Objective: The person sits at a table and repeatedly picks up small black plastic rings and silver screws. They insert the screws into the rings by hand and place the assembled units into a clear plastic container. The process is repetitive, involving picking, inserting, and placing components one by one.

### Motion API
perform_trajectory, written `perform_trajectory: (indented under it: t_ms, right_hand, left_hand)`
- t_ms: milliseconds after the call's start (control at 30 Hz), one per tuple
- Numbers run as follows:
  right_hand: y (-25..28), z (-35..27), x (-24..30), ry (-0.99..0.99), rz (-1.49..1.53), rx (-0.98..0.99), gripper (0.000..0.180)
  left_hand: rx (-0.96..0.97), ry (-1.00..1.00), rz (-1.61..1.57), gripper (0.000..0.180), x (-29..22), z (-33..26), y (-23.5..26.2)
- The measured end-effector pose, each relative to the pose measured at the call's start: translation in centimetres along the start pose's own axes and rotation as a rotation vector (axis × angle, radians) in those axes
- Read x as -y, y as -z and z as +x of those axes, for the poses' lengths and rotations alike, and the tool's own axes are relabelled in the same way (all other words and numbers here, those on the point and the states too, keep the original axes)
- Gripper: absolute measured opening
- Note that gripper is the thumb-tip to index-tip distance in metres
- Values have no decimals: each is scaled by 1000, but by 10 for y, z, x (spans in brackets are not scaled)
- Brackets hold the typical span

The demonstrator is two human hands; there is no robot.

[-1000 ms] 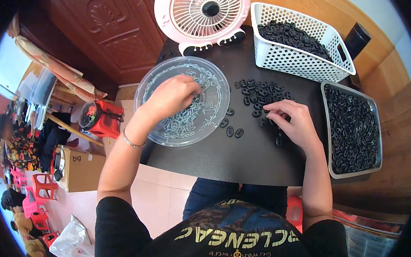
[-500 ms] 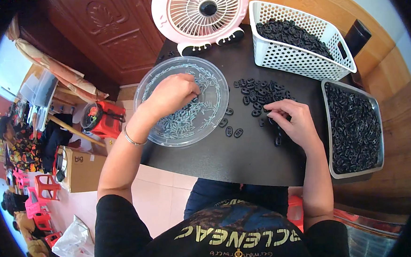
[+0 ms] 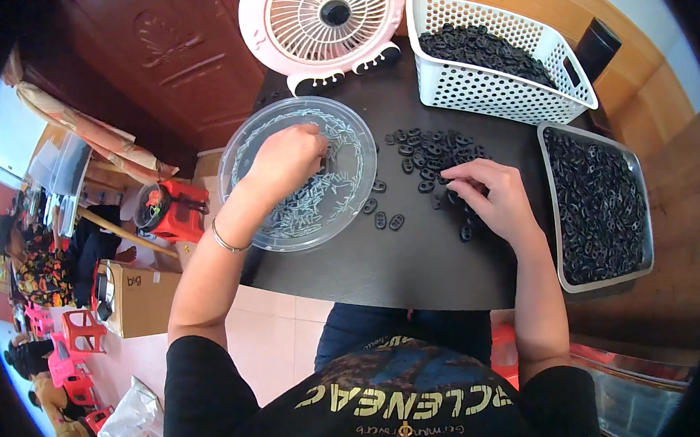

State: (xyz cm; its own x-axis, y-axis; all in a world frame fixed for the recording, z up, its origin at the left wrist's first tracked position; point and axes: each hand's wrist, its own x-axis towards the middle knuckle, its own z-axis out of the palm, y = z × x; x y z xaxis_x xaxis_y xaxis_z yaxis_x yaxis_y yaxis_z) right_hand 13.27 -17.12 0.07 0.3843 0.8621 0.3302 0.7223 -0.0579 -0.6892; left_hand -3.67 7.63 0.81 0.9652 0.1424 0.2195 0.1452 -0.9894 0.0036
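Observation:
My left hand point(image 3: 292, 156) is over a round clear plastic tub point(image 3: 303, 243), its fingers curled together above the contents. What those fingertips hold is hidden, though something dark shows beside them. Many short pale blue-white sticks point(image 3: 298, 214) lie scattered in the tub. To the right, my right hand point(image 3: 495, 198) has thumb and forefinger pinched at the edge of a pile of small black oval pieces with two holes point(image 3: 434, 151); one such piece appears at the fingertips. A few loose black ovals point(image 3: 380, 220) lie between the tub and the pile.
On the dark table point(image 3: 346, 281), a pink fan point(image 3: 328, 55) stands behind the tub. A white perforated basket point(image 3: 471, 97) and a metal tray point(image 3: 606, 283), both full of black pieces, are at the right. On the floor at left are a cardboard box point(image 3: 148, 299) and a red stool point(image 3: 181, 213).
The whole view has shifted slightly, with the table things now a little farther left. Both hands keep nearly the same places, the left over the tub and the right at the pile.

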Motion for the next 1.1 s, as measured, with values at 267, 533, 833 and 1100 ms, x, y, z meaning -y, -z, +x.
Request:
perform_trajectory:
  t_ms: [267, 533, 833, 1100]
  right_hand:
    - [-17, -2, 4, 119, -304, 79, 13]
    - [-19, 3, 12, 87, -395, 247, 13]
    - [10, 0, 26, 143, -373, 270, 14]
    - [15, 4, 34, 35, -523, 399, 10]
  left_hand:
    - [32, 31, -78, 6, 5, 4, 0]
    - [-20, 37, -376, 11, 7, 7, 10]
    - [-152, 210, -1433, 9, -45, 27, 25]
    - [-109, 254, -1629, 14, -66, 28, 7]
